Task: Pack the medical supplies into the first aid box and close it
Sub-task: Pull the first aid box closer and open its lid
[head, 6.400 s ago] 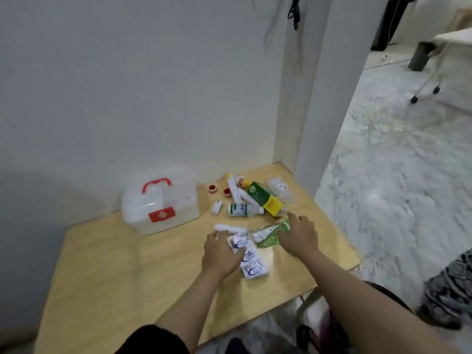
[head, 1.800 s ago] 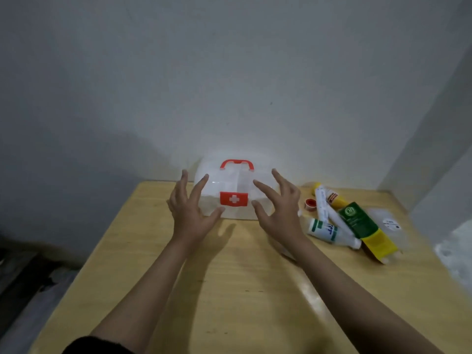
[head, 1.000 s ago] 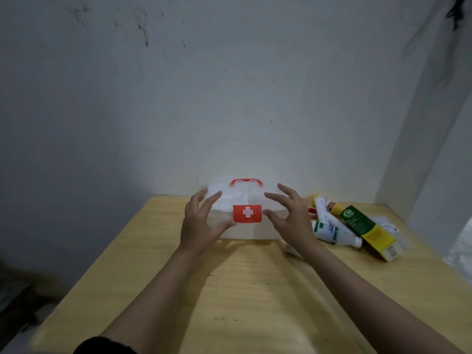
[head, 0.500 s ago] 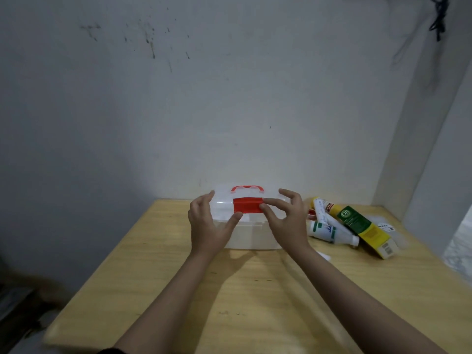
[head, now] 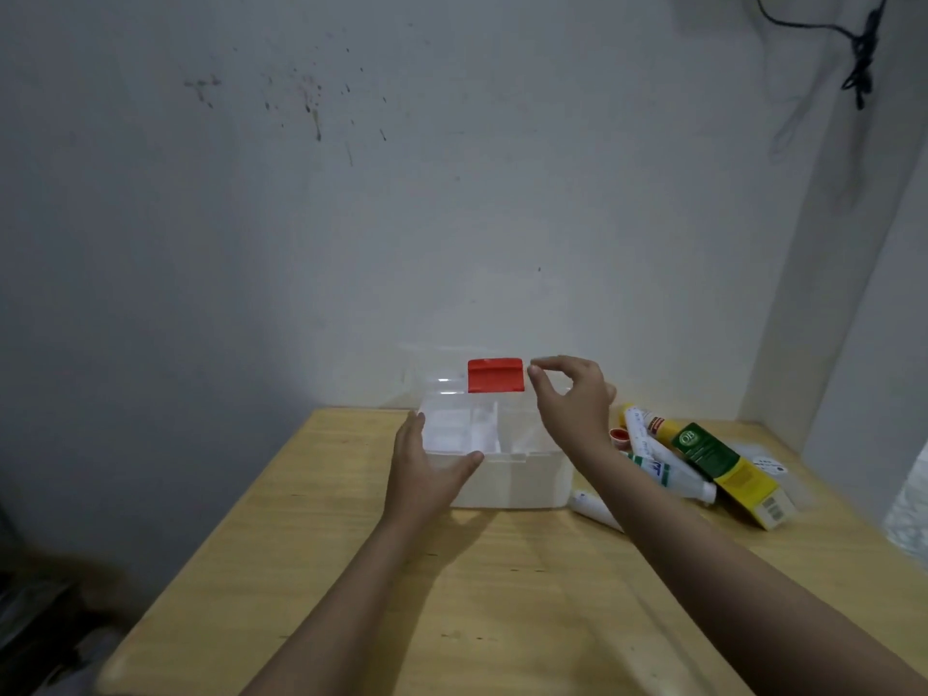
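Observation:
The clear plastic first aid box (head: 517,482) stands at the back of the wooden table (head: 502,595), its lid (head: 442,366) tipped up towards the wall with the red latch (head: 495,375) at its top edge. A white divided tray shows inside. My left hand (head: 427,474) grips the box's front left corner. My right hand (head: 572,404) pinches the raised lid's edge just right of the latch. To the right of the box lie a green and yellow carton (head: 725,469), white tubes (head: 648,449), a white bottle (head: 673,477) and a small red cap (head: 619,435).
A white tube (head: 595,509) lies by the box's front right corner, partly under my right forearm. A clear packet (head: 768,462) lies at the far right. The wall stands right behind the box; a pillar closes the right side. A black cord (head: 861,57) hangs top right.
The box's lid was shut with both hands at the latch; now it is swung up and back. My left hand dropped to the box's front corner, my right hand rose with the lid.

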A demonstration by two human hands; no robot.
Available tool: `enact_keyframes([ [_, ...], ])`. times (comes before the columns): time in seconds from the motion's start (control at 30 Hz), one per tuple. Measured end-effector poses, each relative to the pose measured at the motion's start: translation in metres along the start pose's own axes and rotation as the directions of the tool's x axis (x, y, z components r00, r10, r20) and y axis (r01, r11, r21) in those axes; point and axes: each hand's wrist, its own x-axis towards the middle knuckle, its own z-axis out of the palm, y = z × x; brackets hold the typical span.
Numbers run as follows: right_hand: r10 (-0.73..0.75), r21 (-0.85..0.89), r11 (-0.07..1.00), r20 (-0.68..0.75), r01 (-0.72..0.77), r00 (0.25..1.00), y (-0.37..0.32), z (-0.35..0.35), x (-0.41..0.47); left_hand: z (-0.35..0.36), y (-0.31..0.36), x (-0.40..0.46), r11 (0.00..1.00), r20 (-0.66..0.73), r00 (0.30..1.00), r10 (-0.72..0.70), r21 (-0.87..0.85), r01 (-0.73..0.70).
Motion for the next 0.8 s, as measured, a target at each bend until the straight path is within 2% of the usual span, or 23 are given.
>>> enact_keyframes([
  [0.23, -0.096, 0.020, 0.995, -0.031, 0.097, 0.995, -0.010, -0.001, 0.028, -0.002, -0.001, -0.001, 0.999, -0.018, 1.000, -0.012, -0.046, 0.011],
  [0.33, -0.133, -0.037, 0.990, -0.011, 0.133, 0.991, 0.001, 0.002, 0.040, 0.000, -0.001, -0.002, 0.997, -0.019, 1.000, -0.019, -0.072, 0.018],
  [0.43, -0.191, -0.158, 0.967, 0.070, 0.200, 0.979, 0.018, 0.009, 0.055, 0.002, -0.002, -0.003, 0.995, -0.017, 0.999, -0.036, -0.098, 0.034],
  [0.6, -0.127, -0.307, 0.935, 0.182, 0.179, 0.975, 0.035, 0.018, 0.083, 0.003, -0.004, -0.003, 0.993, -0.004, 1.000, -0.019, -0.113, 0.019],
  [0.8, -0.025, -0.330, 0.936, 0.288, 0.123, 0.957, 0.047, 0.013, 0.094, 0.004, -0.004, -0.005, 0.987, -0.031, 0.999, -0.017, -0.162, 0.012],
])
